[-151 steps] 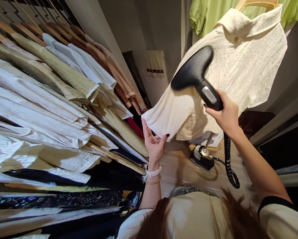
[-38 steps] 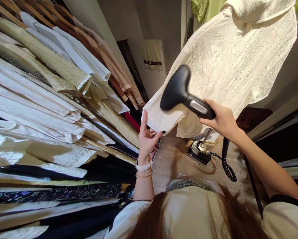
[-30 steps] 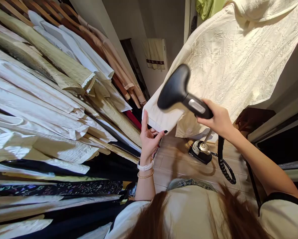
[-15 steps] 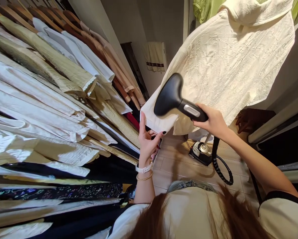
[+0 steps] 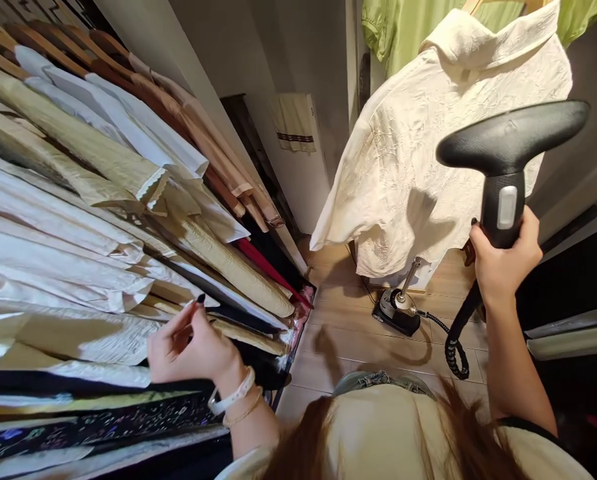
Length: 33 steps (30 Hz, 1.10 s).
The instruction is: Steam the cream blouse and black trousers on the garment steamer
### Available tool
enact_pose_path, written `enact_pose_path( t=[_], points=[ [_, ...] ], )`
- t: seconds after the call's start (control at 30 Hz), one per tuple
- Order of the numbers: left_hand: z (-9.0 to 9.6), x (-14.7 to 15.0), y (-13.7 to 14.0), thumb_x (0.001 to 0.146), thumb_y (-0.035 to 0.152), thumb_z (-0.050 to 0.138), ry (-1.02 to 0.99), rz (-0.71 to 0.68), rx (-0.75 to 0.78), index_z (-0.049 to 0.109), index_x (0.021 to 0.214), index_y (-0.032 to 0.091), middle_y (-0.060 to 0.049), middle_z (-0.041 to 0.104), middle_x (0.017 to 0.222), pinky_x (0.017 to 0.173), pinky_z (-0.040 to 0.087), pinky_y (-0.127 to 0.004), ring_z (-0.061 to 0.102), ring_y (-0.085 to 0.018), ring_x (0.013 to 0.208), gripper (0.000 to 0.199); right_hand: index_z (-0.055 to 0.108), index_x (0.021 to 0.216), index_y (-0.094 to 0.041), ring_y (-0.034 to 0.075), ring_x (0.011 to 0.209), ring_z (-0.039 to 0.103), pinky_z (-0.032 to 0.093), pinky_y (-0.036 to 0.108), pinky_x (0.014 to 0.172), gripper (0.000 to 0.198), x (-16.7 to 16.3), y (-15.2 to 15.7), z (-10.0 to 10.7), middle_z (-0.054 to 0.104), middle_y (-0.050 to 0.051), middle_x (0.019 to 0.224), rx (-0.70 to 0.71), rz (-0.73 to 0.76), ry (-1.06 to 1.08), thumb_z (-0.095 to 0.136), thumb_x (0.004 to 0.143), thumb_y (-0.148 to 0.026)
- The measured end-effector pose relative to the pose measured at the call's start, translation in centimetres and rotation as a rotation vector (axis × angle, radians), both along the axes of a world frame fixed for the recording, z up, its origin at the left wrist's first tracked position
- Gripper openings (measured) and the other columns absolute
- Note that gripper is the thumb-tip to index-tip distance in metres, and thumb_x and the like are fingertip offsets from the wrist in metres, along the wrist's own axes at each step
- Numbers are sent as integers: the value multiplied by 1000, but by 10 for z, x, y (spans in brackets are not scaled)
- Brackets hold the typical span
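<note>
My right hand is wrapped round the handle of a black garment steamer head, raised upright with its wide head up. Behind it hangs a cream embossed shirt with a collar, its sleeve hanging loose at the left. My left hand is away from the shirt, in front of the rack of clothes, thumb and fingertips drawn together with nothing visible in them. On the floor below the shirt stands the steamer base, with a metal pole and a black hose running towards my right hand.
Densely hung clothes on wooden hangers fill the left side. A green garment hangs behind the shirt. A cream towel with dark stripes hangs at the back. Dark garments stand close on the right, beside the tiled floor.
My left hand has let go of the sleeve and moved left and down. My right hand has carried the steamer head right, away from the sleeve, and turned it upright. The sleeve has dropped.
</note>
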State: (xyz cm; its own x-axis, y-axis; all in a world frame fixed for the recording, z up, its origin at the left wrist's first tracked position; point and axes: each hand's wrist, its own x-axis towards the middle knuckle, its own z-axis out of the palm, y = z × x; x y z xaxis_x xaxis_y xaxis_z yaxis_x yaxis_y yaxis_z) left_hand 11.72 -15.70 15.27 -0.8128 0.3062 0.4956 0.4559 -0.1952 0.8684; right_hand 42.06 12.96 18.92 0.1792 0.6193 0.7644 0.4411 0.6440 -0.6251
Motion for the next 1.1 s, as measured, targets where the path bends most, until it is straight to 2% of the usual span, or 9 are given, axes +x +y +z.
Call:
enact_pose_path(
  t=[0.1, 0.27, 0.37, 0.47, 0.53, 0.67, 0.8, 0.93, 1.1],
  points=[
    [-12, -5, 14, 79, 56, 76, -44, 53, -22, 69, 119, 17, -8, 73, 101, 61, 57, -27, 66, -13, 64, 56, 64, 132, -21, 34, 95, 65, 51, 46, 88, 61, 20, 0, -17, 69, 11, 108, -70, -86, 17, 77, 77, -45],
    [-57, 0, 49, 79, 46, 76, -117, 190, -23, 71, 90, 15, 0, 64, 68, 55, 50, -23, 57, -11, 53, 34, 64, 130, -18, 31, 93, 65, 51, 45, 88, 65, 29, -1, -45, 70, 11, 106, -178, -161, 53, 78, 73, -45],
    [-66, 2, 83, 79, 40, 77, -17, 157, -59, 73, 87, 15, -3, 67, 79, 65, 53, -26, 62, -14, 68, 26, 63, 128, -16, 28, 92, 64, 51, 44, 89, 65, 24, -8, -61, 69, 10, 103, -244, -112, 85, 76, 72, -46],
    [-45, 1, 118, 80, 32, 77, 222, 170, -66, 77, 103, 20, -9, 70, 111, 98, 52, -35, 64, -21, 110, 26, 64, 125, -15, 26, 89, 63, 51, 42, 88, 64, 15, -16, -78, 69, 9, 99, -300, -86, 134, 76, 70, -46],
    [-23, 2, 132, 81, 28, 76, 206, 148, 28, 76, 106, 20, -9, 72, 111, 106, 48, -39, 63, -22, 115, 26, 64, 125, -15, 26, 89, 63, 52, 42, 87, 65, 10, -20, -91, 69, 9, 100, -325, -85, 161, 76, 69, -47],
    [15, 22, 127, 73, 30, 85, -169, -171, 232, 75, 109, 18, -9, 76, 105, 94, 58, -35, 73, -21, 98, 39, 64, 124, -15, 27, 92, 64, 52, 43, 89, 65, 5, -25, -109, 69, 10, 102, -355, -80, 220, 76, 69, -49],
    [29, 52, 107, 72, 36, 88, -405, -481, 200, 75, 111, 19, -10, 77, 109, 87, 61, -29, 74, -24, 104, 45, 63, 126, -13, 29, 92, 65, 53, 46, 89, 70, 3, -23, -116, 68, 12, 102, -363, -82, 264, 77, 68, -50],
    [30, 61, 98, 73, 35, 88, -496, -591, 191, 75, 111, 21, -8, 77, 108, 87, 62, -27, 72, -25, 110, 42, 60, 128, -13, 31, 89, 66, 56, 48, 82, 73, 0, -22, -116, 67, 12, 98, -364, -42, 260, 74, 71, -55],
    [30, 59, 89, 76, 35, 85, -495, -595, 169, 74, 113, 21, -9, 76, 108, 87, 63, -30, 71, -28, 113, 40, 62, 127, -14, 30, 85, 66, 57, 47, 81, 73, -7, -29, -111, 67, 11, 97, -379, -9, 285, 77, 68, -54]
  ],
)
